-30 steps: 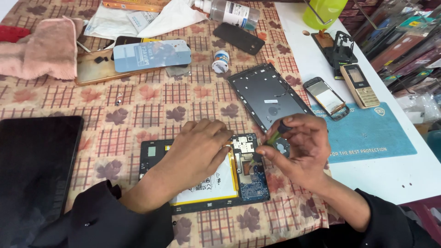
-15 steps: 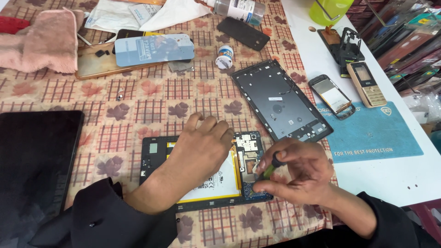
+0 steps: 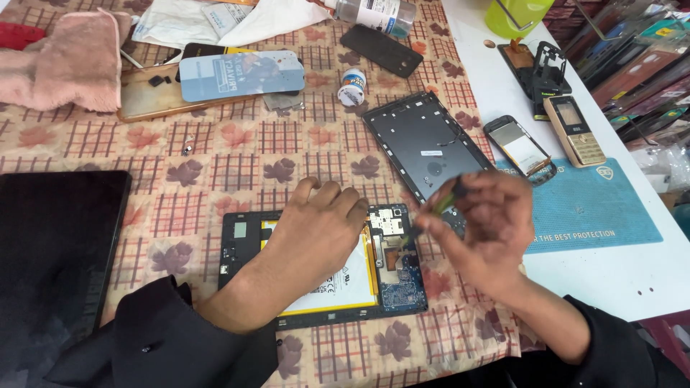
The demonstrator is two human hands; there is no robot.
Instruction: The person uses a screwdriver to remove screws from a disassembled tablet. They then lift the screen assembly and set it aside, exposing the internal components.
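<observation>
An opened tablet (image 3: 392, 276) lies on the patterned cloth with its white battery, yellow edging and blue circuit board exposed. My left hand (image 3: 320, 226) rests flat on the battery, fingers bent toward the board. My right hand (image 3: 481, 223) is lifted just right of the tablet, pinching a small green-handled tool (image 3: 442, 205) whose tip points down-left toward the board. The removed dark back cover (image 3: 420, 140) lies just beyond my right hand.
A black tablet screen (image 3: 57, 259) lies at the left. Farther back are a pink towel (image 3: 68, 61), a phone with a blue film (image 3: 237, 75), a small round pot (image 3: 352, 86) and a black phone (image 3: 381, 50). Two keypad phones (image 3: 575, 129) and a blue mat (image 3: 596, 208) sit right.
My right hand has lifted off the circuit board and moved up and right with the tool. My left hand stays on the battery.
</observation>
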